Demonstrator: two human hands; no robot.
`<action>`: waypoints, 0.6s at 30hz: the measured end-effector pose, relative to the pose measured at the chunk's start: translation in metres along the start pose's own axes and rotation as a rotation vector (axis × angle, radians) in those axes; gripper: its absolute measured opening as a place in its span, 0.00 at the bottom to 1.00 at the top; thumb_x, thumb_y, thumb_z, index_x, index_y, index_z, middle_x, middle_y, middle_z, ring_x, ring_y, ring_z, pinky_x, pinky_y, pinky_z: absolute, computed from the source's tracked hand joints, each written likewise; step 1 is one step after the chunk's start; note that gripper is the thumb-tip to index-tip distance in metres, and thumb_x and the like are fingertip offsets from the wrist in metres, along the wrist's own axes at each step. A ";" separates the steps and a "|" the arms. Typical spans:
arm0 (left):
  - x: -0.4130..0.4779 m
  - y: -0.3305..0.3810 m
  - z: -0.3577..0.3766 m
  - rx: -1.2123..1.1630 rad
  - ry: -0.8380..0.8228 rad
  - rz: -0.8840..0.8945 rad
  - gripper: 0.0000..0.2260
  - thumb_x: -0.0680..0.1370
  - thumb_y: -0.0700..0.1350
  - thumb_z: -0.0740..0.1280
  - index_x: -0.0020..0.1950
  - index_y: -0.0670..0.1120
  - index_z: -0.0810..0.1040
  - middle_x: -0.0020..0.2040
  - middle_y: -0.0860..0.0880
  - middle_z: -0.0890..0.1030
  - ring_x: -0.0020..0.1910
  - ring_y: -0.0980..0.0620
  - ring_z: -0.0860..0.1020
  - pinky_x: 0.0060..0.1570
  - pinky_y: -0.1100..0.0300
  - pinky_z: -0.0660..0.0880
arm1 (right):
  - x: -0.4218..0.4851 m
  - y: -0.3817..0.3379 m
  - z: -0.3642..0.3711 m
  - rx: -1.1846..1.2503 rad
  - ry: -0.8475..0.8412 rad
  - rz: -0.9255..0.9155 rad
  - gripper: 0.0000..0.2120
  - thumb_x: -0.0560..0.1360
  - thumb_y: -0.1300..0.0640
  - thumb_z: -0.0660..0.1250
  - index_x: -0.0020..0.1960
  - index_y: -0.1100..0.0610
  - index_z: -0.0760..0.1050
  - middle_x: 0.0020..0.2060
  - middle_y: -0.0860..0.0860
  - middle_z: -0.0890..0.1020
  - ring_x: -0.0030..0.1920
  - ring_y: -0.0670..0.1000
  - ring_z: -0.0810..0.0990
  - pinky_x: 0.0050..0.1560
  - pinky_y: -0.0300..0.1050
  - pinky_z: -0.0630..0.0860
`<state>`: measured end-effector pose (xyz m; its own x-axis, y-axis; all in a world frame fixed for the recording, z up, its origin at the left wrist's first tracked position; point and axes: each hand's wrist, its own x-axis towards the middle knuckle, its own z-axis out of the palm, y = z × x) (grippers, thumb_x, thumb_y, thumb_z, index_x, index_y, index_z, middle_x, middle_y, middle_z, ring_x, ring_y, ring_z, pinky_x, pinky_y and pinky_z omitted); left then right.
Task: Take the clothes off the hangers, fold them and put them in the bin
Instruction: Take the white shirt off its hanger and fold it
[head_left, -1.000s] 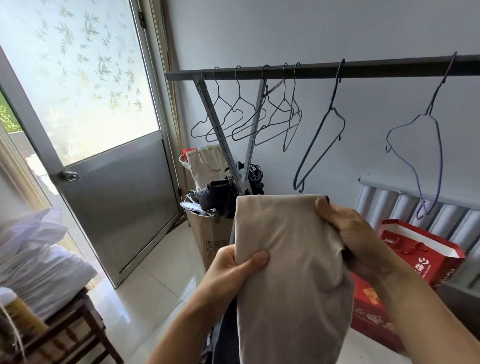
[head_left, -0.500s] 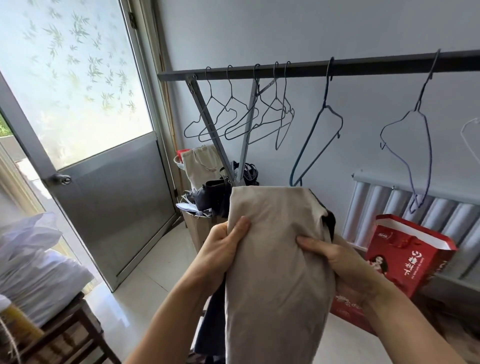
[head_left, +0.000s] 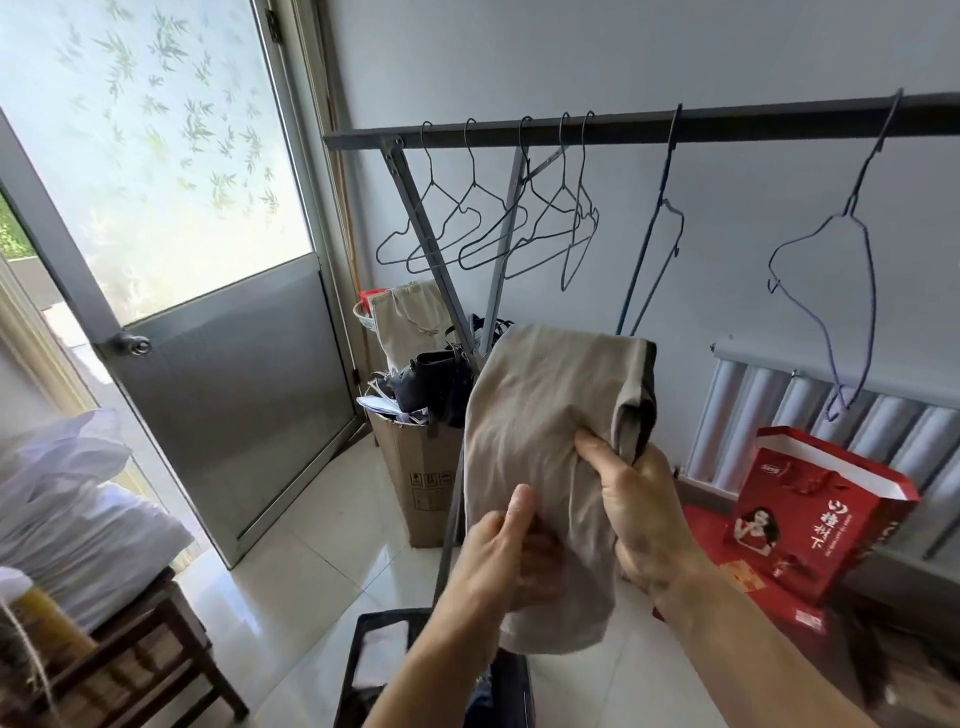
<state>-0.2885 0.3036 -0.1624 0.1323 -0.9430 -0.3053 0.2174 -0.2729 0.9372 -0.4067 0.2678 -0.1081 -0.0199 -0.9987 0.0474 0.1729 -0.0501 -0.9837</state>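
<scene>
A beige garment (head_left: 540, 415), folded lengthwise, hangs in front of me at chest height. My right hand (head_left: 639, 509) grips its right edge with the thumb pressed into the cloth. My left hand (head_left: 504, 556) holds its lower left part, thumb on the front and fingers behind. Below my arms stands a dark plastic bin (head_left: 374, 654) on the floor, mostly hidden by my left forearm, with dark cloth inside. Several bare wire hangers (head_left: 498, 228) hang on the dark rail (head_left: 623, 124) behind the garment.
A metal and glass door (head_left: 208, 364) stands at the left. A cardboard box (head_left: 421, 467) stuffed with bags sits under the rail's legs. A red gift bag (head_left: 815, 509) leans by the radiator (head_left: 779, 415). A wooden stool (head_left: 145, 649) with white bags is at the lower left.
Both hands have slid down the garment, the left from its upper left edge to its lower part. The garment now hangs shorter. The view tilted down, bringing the bin into sight.
</scene>
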 end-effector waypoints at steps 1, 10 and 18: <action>0.002 -0.003 0.001 -0.066 0.009 -0.059 0.31 0.73 0.65 0.64 0.56 0.37 0.78 0.49 0.40 0.84 0.45 0.46 0.84 0.44 0.49 0.82 | -0.003 0.002 0.003 0.046 0.010 0.048 0.05 0.77 0.58 0.68 0.44 0.54 0.81 0.37 0.42 0.86 0.43 0.41 0.84 0.54 0.44 0.77; 0.000 -0.004 -0.004 -0.568 0.068 -0.089 0.36 0.65 0.62 0.74 0.67 0.45 0.72 0.59 0.43 0.83 0.51 0.43 0.84 0.44 0.46 0.82 | -0.016 0.017 0.006 0.472 -0.073 0.554 0.19 0.80 0.48 0.60 0.54 0.64 0.76 0.44 0.61 0.85 0.49 0.59 0.83 0.46 0.54 0.78; 0.006 -0.005 -0.003 -0.723 0.278 0.033 0.21 0.70 0.48 0.74 0.61 0.44 0.79 0.51 0.44 0.86 0.50 0.45 0.84 0.47 0.51 0.80 | -0.017 0.026 0.009 0.464 -0.049 0.576 0.21 0.80 0.43 0.57 0.51 0.61 0.77 0.39 0.60 0.86 0.43 0.59 0.84 0.45 0.56 0.77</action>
<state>-0.2863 0.3002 -0.1692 0.3668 -0.8398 -0.4001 0.7738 0.0367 0.6324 -0.3934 0.2835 -0.1329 0.2418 -0.8672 -0.4354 0.5411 0.4929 -0.6813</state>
